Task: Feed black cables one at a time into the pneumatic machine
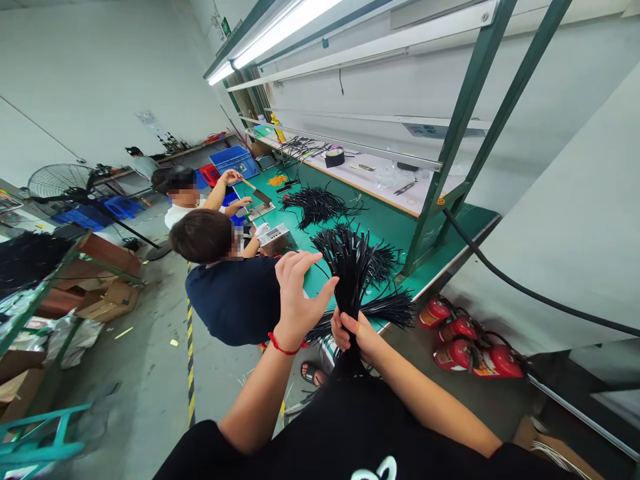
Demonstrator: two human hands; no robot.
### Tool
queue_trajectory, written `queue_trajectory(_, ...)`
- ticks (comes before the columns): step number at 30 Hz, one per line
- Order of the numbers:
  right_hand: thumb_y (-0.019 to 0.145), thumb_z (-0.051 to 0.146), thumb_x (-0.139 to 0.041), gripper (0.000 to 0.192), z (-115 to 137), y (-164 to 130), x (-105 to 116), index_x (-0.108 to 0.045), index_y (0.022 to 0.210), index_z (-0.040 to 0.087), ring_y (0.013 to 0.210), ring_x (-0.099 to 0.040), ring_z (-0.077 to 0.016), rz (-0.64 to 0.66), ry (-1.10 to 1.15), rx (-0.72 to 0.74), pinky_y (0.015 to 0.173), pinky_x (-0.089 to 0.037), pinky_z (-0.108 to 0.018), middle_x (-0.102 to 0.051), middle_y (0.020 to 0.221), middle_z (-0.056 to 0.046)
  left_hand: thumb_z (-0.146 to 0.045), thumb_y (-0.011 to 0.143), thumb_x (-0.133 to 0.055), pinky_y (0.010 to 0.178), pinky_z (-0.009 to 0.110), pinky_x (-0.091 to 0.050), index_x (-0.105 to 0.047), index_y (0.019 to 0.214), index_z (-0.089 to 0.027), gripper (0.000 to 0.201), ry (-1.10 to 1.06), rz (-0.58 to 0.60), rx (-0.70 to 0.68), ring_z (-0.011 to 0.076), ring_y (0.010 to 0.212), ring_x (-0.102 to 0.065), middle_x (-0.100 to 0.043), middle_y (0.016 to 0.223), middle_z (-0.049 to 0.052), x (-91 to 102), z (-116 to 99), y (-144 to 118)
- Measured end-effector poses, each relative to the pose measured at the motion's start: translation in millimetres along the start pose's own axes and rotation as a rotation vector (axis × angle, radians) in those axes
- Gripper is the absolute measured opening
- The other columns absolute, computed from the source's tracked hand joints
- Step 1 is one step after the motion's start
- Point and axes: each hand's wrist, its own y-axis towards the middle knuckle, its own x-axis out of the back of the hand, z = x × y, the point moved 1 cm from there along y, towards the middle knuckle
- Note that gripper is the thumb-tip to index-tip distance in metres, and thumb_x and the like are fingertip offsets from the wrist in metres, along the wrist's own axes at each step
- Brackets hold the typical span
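Black cable ties, one thick bundle [350, 267], clamped upright in right hand [356, 333], fist closed round lower stems just off near edge of green bench mat [400, 227]. Left hand [299, 293] at 9 o'clock of bundle, fingers spread and loose, thumb touching fanned tips, gripping nothing. Step judged: evening and squaring the tie ends. Next move calls for firm hold below while tips are combed level. More loose ties [320, 203] at 11 o'clock on mat; flat sheaf [385, 310] at 3 o'clock. Two seated co-workers beyond. Bundle base hidden behind wrist and black shirt; count unreadable. Fire extinguishers [465, 343] at 4 o'clock.
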Motion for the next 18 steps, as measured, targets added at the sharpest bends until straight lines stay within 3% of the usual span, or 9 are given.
queue_trajectory(3, 0.085, 0.067, -0.082, 0.054, -1.9, 0.6, -0.5, -0.054, 0.077, 0.021, 0.04, -0.035, -0.007, 0.005, -0.011, -0.012, 0.04, -0.03, -0.023, -0.042, 0.054, 0.011, -0.02, 0.092, -0.078, 0.107, 0.048, -0.043, -0.054, 0.142, -0.031, 0.056, -0.008, 0.033, 0.059, 0.0265, 0.102, -0.062, -0.073, 0.09, -0.001, -2.8, -2.2, -2.1)
queue_trajectory(5, 0.085, 0.067, -0.083, 0.054, -2.9, 0.7, -0.8, -0.055, 0.076, 0.021, 0.04, -0.036, -0.0071, 0.008, -0.018, -0.018, 0.041, -0.031, -0.023, -0.042, 0.053, 0.01, -0.02, 0.096, -0.075, 0.106, 0.048, -0.04, -0.051, 0.146, -0.031, 0.056, -0.01, 0.069, 0.092, 0.025, 0.095, -0.064, -0.074, 0.085, -0.003, -3.4, -3.6, -3.9)
queue_trajectory(10, 0.085, 0.066, -0.082, 0.054, -2.2, 0.4, -0.9, -0.055, 0.076, 0.02, 0.04, -0.037, -0.0071, 0.003, -0.024, -0.022, 0.041, -0.031, -0.023, -0.043, 0.054, 0.01, -0.021, 0.099, -0.07, 0.106, 0.049, -0.04, -0.051, 0.147, -0.029, 0.052, -0.067, 0.059, 0.187, 0.0229, 0.093, -0.068, -0.075, 0.089, -0.002, -1.8, -3.4, -5.3)
queue_trajectory(18, 0.086, 0.066, -0.082, 0.054, -0.4, -0.8, -1.3, -0.054, 0.075, 0.021, 0.042, -0.038, -0.008, -0.01, -0.04, -0.008, 0.043, -0.03, -0.023, -0.043, 0.054, 0.009, -0.018, 0.095, -0.069, 0.106, 0.05, -0.048, -0.059, 0.131, -0.026, 0.038, -0.109, 0.081, 0.227, 0.0238, 0.102, -0.071, -0.07, 0.101, 0.002, -4.6, -7.4, -4.1)
